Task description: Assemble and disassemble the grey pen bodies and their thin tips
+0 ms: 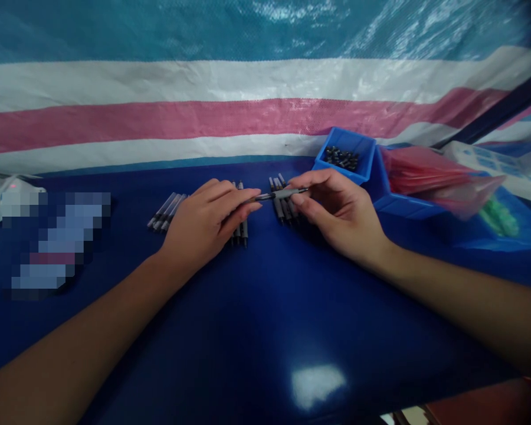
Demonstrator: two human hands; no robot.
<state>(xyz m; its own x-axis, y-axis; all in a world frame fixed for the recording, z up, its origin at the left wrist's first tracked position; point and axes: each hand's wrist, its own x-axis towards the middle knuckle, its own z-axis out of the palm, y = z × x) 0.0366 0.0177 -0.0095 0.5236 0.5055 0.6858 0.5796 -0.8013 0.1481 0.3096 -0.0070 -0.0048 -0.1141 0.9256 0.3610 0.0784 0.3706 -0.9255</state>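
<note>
My left hand [207, 215] and my right hand [340, 209] hold one pen [279, 194] between them, level above the table. The left fingers pinch its clear, dark-filled end; the right thumb and fingertips grip the grey sleeve near the pointed tip. Below and left of my left hand lies a row of clear tubes [166, 211], partly covered by it. Several grey-gripped pen parts [240, 233] lie under the left fingers. Another bunch of grey-gripped pen parts [283, 209] rests beneath the right fingertips, its right side hidden.
A small blue bin [366, 168] at the back right contains black pieces [341, 158]. Beside it, a larger blue bin [407, 203] bears red plastic bags [425, 171]. Green plastic [500, 215] lies further right. A striped tarp [181, 127] hangs behind the blue table [230, 330]. A blurred-out item lies left.
</note>
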